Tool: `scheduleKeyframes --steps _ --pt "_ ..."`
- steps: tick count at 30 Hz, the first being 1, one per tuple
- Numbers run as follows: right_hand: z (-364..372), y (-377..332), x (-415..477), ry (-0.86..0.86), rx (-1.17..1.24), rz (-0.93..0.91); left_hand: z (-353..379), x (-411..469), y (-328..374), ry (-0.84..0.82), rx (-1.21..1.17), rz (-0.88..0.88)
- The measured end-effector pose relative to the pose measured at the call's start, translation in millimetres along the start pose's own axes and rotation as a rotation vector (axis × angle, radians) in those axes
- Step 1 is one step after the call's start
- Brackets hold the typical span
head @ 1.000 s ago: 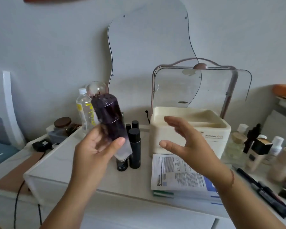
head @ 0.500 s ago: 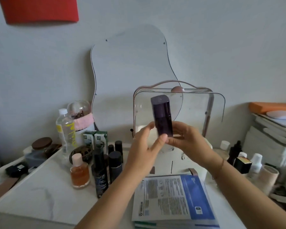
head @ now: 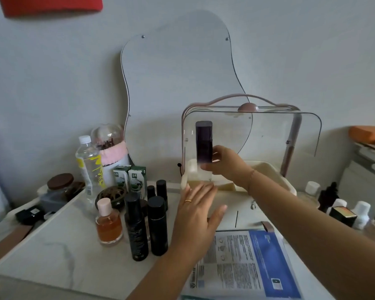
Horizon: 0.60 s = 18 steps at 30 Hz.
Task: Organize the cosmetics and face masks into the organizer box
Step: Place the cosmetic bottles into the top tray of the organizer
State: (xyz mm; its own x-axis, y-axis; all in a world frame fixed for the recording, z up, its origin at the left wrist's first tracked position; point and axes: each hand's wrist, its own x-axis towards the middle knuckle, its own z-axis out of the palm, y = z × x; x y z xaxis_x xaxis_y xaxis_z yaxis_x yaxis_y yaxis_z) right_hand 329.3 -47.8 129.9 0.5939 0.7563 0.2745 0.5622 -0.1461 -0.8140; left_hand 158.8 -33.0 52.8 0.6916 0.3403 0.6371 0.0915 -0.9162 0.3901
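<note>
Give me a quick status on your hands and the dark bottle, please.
Right hand grips dark bottle, upright over organizer box, left end. Left hand open, empty, in front of box. Lid raised, nothing in the way.

The right hand (head: pixel 226 164) is up at the end of an outstretched arm, fingers curled round a dark bottle (head: pixel 204 144) held upright. The left hand (head: pixel 196 215) hovers lower, palm down, fingers straight and spread.
</note>
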Motion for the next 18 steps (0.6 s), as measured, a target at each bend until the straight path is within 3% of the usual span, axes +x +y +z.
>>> scheduleKeyframes --steps 6,18 --pt "13.1 3.2 22.8 -0.01 0.199 0.159 0.7 0.1 -4.7 -0.016 -0.007 0.022" --pt "13.6 6.7 29.9 0.02 0.051 0.135 -4.1 -0.3 -5.9 -0.086 0.009 0.038"
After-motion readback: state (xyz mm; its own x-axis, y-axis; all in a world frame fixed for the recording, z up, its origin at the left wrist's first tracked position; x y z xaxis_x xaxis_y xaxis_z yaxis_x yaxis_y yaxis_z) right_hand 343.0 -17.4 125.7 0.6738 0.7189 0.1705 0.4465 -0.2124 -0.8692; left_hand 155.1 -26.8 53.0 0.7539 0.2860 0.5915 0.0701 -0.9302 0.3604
